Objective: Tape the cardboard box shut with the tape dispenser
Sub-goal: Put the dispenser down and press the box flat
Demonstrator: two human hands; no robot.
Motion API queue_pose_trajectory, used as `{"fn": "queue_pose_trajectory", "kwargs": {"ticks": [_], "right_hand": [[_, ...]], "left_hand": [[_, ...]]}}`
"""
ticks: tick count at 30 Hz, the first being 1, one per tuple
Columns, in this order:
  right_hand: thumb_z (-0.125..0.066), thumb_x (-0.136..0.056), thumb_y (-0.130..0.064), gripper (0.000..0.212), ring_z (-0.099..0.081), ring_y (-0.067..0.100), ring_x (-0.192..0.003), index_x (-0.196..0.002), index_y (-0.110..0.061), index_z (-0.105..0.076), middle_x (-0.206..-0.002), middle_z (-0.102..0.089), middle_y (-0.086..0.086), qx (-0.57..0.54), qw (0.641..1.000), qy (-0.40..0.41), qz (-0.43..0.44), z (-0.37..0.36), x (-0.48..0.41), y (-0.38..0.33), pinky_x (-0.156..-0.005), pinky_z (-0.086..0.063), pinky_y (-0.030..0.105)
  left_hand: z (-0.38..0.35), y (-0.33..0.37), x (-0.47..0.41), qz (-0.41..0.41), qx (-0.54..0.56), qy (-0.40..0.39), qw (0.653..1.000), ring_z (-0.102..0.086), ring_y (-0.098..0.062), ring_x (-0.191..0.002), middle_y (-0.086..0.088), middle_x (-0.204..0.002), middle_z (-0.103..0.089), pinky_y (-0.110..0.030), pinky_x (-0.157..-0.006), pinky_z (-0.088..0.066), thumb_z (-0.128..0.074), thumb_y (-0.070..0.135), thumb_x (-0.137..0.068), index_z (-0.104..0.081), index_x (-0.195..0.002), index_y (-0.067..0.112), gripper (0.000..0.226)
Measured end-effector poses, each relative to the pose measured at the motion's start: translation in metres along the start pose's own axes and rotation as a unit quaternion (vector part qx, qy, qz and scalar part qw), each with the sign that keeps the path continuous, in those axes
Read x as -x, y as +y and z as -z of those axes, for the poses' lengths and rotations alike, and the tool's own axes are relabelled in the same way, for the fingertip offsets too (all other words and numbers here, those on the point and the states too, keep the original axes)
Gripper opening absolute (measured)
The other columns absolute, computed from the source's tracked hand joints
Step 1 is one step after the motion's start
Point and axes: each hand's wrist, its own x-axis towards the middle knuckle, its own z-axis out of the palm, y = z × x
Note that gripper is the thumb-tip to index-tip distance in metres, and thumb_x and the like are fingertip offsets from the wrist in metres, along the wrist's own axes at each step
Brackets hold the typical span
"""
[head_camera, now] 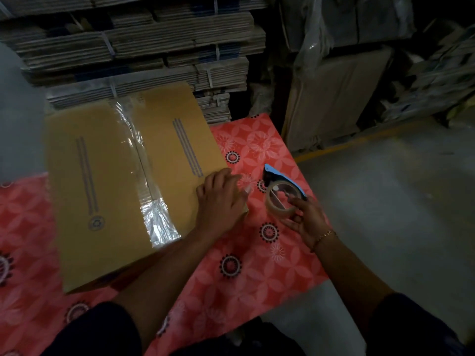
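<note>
The right hand (305,222) grips the tape dispenser (280,194), fingers curled round the clear roll, with the blue blade end pointing away from the person toward the far right corner of the mat (257,265). The dispenser sits low over the mat, just beside the right side of the cardboard box (123,181) and apart from it; whether it touches the mat I cannot tell. The left hand (221,201) lies flat and open, palm down, on the box's near right corner, its fingertips reaching over the right edge, gripping nothing. The box stands on the left half of the mat, its 2 top flaps closed and meeting along a centre seam that runs from the near edge to the far edge, tilted a little leftward as it goes away. A strip of clear tape (144,173) already lies along that seam, crinkled at the near end and at the far end. So the box's long axis runs away from the person, and the seam lies to the left of both hands, nearer the left hand, which already rests on the top, while the dispenser hand is further from it. Any further pass with the dispenser would likely need the right hand to travel leftward across the right flap to reach that line.
</note>
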Motion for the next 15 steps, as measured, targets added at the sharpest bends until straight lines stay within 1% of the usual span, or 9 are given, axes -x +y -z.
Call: {"fn": "queue_pose_trajectory", "kwargs": {"ticks": [2,4,5,6,8,9,12,13,15], "right_hand": [[-0.066,-0.087,-0.018,0.038,-0.071,0.019,-0.075,-0.124,-0.018,-0.059,-0.099,-0.069,0.007,-0.002,1.000,0.010,-0.011,-0.010,-0.018,0.002,-0.056,-0.060,0.032],[-0.063,-0.089,-0.014,0.032,-0.068,0.017,-0.064,-0.121,-0.016,-0.057,-0.091,-0.064,0.007,-0.008,1.000,0.021,-0.020,-0.018,-0.036,0.004,-0.052,-0.059,0.032],[-0.061,-0.090,-0.012,0.033,-0.067,0.015,-0.059,-0.123,-0.015,-0.056,-0.087,-0.061,0.006,-0.006,0.999,0.023,-0.023,-0.022,-0.044,0.005,-0.050,-0.059,0.032],[-0.060,-0.091,-0.012,0.036,-0.068,0.016,-0.057,-0.126,-0.015,-0.054,-0.088,-0.061,0.006,-0.002,0.999,0.025,-0.024,-0.025,-0.053,0.007,-0.049,-0.058,0.032],[-0.060,-0.091,-0.011,0.039,-0.068,0.019,-0.061,-0.129,-0.016,-0.051,-0.088,-0.060,0.007,0.000,0.999,0.023,-0.026,-0.030,-0.065,0.009,-0.048,-0.058,0.032],[-0.059,-0.092,-0.011,0.038,-0.067,0.019,-0.060,-0.128,-0.015,-0.050,-0.086,-0.059,0.007,-0.001,0.999,0.024,-0.027,-0.031,-0.071,0.010,-0.047,-0.058,0.032],[-0.056,-0.094,-0.013,0.031,-0.066,0.014,-0.048,-0.124,-0.019,-0.047,-0.085,-0.059,0.007,0.022,0.999,0.028,-0.022,-0.034,-0.081,0.008,-0.046,-0.058,0.030],[-0.055,-0.094,-0.013,0.030,-0.064,0.015,-0.047,-0.123,-0.018,-0.048,-0.085,-0.059,0.006,0.045,0.998,0.033,-0.013,-0.033,-0.084,0.007,-0.043,-0.054,0.026],[-0.059,-0.089,-0.012,0.028,-0.055,0.018,-0.052,-0.116,-0.008,-0.054,-0.081,-0.057,0.009,0.101,0.994,0.042,0.006,-0.031,-0.091,0.005,-0.035,-0.041,0.016]], "left_hand": [[-0.006,0.001,0.003,-0.011,-0.074,0.013,0.997,-0.048,-0.029,-0.126,-0.005,-0.141,-0.057,-0.047,-0.095,-0.033,-0.048,0.047,-0.094,-0.065,-0.124,0.021,0.044],[-0.009,0.003,0.004,-0.018,-0.127,0.016,0.992,-0.048,-0.029,-0.127,-0.006,-0.143,-0.056,-0.048,-0.095,-0.034,-0.051,0.042,-0.093,-0.063,-0.124,0.019,0.040],[-0.009,0.004,0.005,-0.018,-0.139,0.015,0.990,-0.047,-0.029,-0.127,-0.006,-0.144,-0.056,-0.048,-0.096,-0.035,-0.051,0.041,-0.093,-0.063,-0.124,0.019,0.040],[-0.011,0.006,0.004,-0.018,-0.148,0.017,0.989,-0.047,-0.029,-0.127,-0.006,-0.144,-0.056,-0.048,-0.096,-0.035,-0.051,0.040,-0.093,-0.062,-0.124,0.019,0.039],[-0.013,0.008,0.005,-0.017,-0.165,0.027,0.986,-0.048,-0.029,-0.126,-0.007,-0.143,-0.057,-0.049,-0.096,-0.036,-0.051,0.039,-0.094,-0.062,-0.123,0.017,0.039],[-0.013,0.009,0.005,-0.020,-0.173,0.031,0.984,-0.049,-0.030,-0.125,-0.007,-0.142,-0.058,-0.049,-0.095,-0.037,-0.051,0.039,-0.094,-0.062,-0.122,0.015,0.038],[-0.015,0.011,0.005,-0.027,-0.188,0.042,0.981,-0.051,-0.030,-0.123,-0.008,-0.141,-0.059,-0.048,-0.094,-0.037,-0.050,0.038,-0.095,-0.063,-0.121,0.014,0.037],[-0.015,0.012,0.006,-0.028,-0.191,0.042,0.980,-0.051,-0.030,-0.122,-0.008,-0.141,-0.060,-0.048,-0.093,-0.037,-0.050,0.037,-0.095,-0.063,-0.120,0.014,0.036],[-0.015,0.013,0.006,-0.030,-0.201,0.044,0.978,-0.050,-0.029,-0.122,-0.008,-0.140,-0.060,-0.048,-0.092,-0.036,-0.051,0.037,-0.095,-0.063,-0.119,0.015,0.034]]}}
